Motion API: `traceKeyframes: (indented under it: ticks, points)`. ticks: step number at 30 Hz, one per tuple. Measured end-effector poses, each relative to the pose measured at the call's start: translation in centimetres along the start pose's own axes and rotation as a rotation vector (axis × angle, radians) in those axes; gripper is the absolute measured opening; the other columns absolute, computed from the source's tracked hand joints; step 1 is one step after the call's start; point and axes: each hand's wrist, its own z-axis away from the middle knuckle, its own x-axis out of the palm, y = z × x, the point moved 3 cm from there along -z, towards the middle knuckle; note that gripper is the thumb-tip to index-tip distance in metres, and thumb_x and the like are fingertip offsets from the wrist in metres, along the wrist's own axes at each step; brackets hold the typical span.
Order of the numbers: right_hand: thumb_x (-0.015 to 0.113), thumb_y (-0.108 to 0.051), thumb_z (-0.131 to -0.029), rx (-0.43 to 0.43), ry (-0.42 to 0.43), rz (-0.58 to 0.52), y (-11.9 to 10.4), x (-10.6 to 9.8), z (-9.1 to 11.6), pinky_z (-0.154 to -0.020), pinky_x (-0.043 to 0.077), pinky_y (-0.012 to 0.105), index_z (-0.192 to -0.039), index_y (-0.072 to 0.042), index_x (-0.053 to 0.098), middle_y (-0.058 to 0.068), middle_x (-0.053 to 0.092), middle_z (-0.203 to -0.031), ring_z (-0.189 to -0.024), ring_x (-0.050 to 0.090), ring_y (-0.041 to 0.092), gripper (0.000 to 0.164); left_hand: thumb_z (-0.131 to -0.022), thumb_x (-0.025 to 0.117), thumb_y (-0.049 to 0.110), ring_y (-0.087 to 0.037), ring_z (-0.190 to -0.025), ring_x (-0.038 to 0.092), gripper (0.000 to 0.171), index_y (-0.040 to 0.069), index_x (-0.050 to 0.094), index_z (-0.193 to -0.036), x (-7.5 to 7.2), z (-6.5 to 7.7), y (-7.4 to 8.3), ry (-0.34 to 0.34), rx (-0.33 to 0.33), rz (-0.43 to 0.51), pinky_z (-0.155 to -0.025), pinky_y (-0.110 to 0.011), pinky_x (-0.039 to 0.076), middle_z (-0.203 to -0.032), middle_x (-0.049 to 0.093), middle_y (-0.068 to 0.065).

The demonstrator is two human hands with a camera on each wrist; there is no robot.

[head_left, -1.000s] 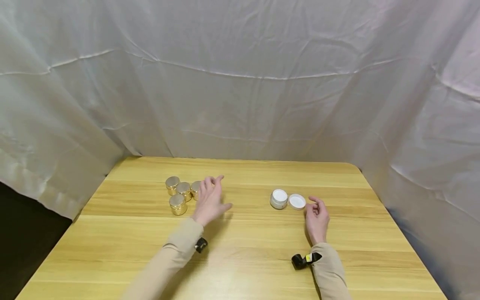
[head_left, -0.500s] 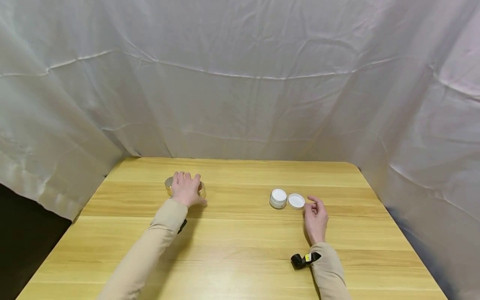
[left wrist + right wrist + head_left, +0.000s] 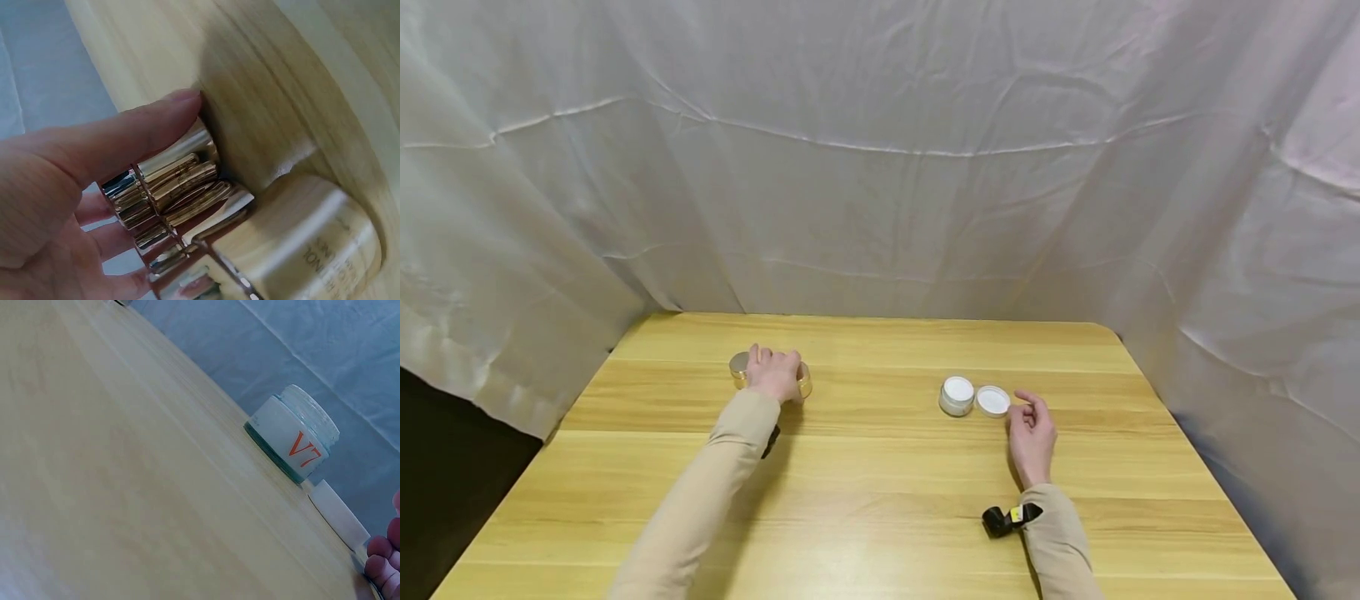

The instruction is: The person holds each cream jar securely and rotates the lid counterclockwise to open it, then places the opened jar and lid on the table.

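Observation:
My left hand (image 3: 775, 377) reaches down over the cluster of gold jars at the left and hides most of them. In the left wrist view, its thumb and fingers grip the sides of one shiny gold jar (image 3: 180, 152). Close beside that one is another gold jar (image 3: 297, 240) with printed lettering. On the right, my right hand (image 3: 1032, 437) rests on the table, fingers loosely curled, fingertips right by a white lid (image 3: 993, 402). Left of the lid stands an uncapped white jar (image 3: 284, 437) marked V7, with a white top surface in the head view.
Gold jars (image 3: 738, 365) show at either side of the left hand. The wooden table (image 3: 880, 500) runs back to a grey curtain (image 3: 880, 208) that encloses its far side and flanks. A small black camera (image 3: 997, 522) is strapped to the right wrist.
My left hand has moved left from beside the gold jars to over them, and its fingers have closed in on one. The right hand, white jar and lid stay in place.

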Motion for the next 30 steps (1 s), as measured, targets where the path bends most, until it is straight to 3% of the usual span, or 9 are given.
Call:
traceKeyframes:
  ticks: [4,10,15,19,22,27,30]
  points:
    - [0.056,-0.008,-0.096,-0.011,0.004,0.003,-0.1,0.0,0.0,-0.062,0.041,0.010,-0.122,-0.002,0.065,-0.006,0.056,-0.083,-0.066,0.047,-0.003,0.027,-0.068,0.090,0.018,-0.044,-0.129,0.050,0.034,0.014,0.072,-0.097,0.0,-0.2,-0.3,0.015,-0.008,0.059,-0.128,-0.064,0.007,-0.119,0.071,-0.014]
    - [0.055,-0.007,-0.097,-0.011,-0.009,-0.012,-0.1,0.1,0.0,-0.062,0.042,0.009,-0.121,0.000,0.064,0.012,0.063,-0.090,-0.066,0.049,-0.005,0.027,-0.067,0.090,0.023,-0.040,-0.114,0.061,0.032,0.011,0.067,-0.085,0.3,-0.4,-0.6,0.102,-0.012,0.089,-0.126,-0.066,0.012,-0.100,0.073,-0.012]
    - [0.054,-0.007,-0.097,0.005,-0.008,-0.018,0.1,0.1,-0.1,-0.062,0.043,0.009,-0.121,-0.001,0.064,0.006,0.062,-0.088,-0.067,0.051,-0.004,0.027,-0.066,0.089,0.023,-0.035,-0.099,0.066,0.046,0.005,0.065,-0.101,0.3,0.0,-0.1,0.239,0.022,0.162,-0.123,-0.062,0.027,-0.096,0.071,-0.013]
    - [0.054,-0.008,-0.096,0.001,-0.001,-0.019,0.1,0.1,-0.2,-0.061,0.043,0.009,-0.121,-0.001,0.064,-0.003,0.059,-0.083,-0.066,0.050,-0.004,0.028,-0.066,0.088,0.013,-0.034,-0.098,0.064,0.054,0.001,0.065,-0.114,0.2,0.6,0.5,0.306,0.049,0.338,-0.102,-0.054,0.051,-0.105,0.067,-0.018]
    - [0.054,-0.007,-0.096,-0.004,-0.001,-0.021,0.2,0.1,-0.2,-0.060,0.043,0.009,-0.121,0.000,0.064,-0.003,0.059,-0.082,-0.065,0.050,-0.004,0.028,-0.065,0.087,0.007,-0.034,-0.100,0.060,0.056,0.000,0.065,-0.117,0.1,1.2,0.9,0.330,0.057,0.495,-0.090,-0.051,0.054,-0.108,0.064,-0.021]
    - [0.054,-0.007,-0.096,-0.001,-0.005,-0.027,0.2,0.1,-0.1,-0.060,0.043,0.009,-0.122,0.001,0.063,-0.004,0.060,-0.082,-0.066,0.051,-0.003,0.029,-0.065,0.088,0.005,-0.034,-0.102,0.055,0.060,-0.003,0.064,-0.120,0.2,2.0,1.4,0.343,0.049,0.666,-0.096,-0.049,0.049,-0.111,0.061,-0.022]
    - [0.054,-0.008,-0.097,0.003,-0.010,-0.023,0.1,0.1,-0.1,-0.061,0.044,0.009,-0.123,0.000,0.063,-0.003,0.060,-0.084,-0.067,0.052,-0.002,0.029,-0.066,0.086,0.003,-0.033,-0.103,0.057,0.059,-0.004,0.063,-0.121,0.4,2.4,1.5,0.330,0.037,0.769,-0.098,-0.047,0.053,-0.115,0.058,-0.021]
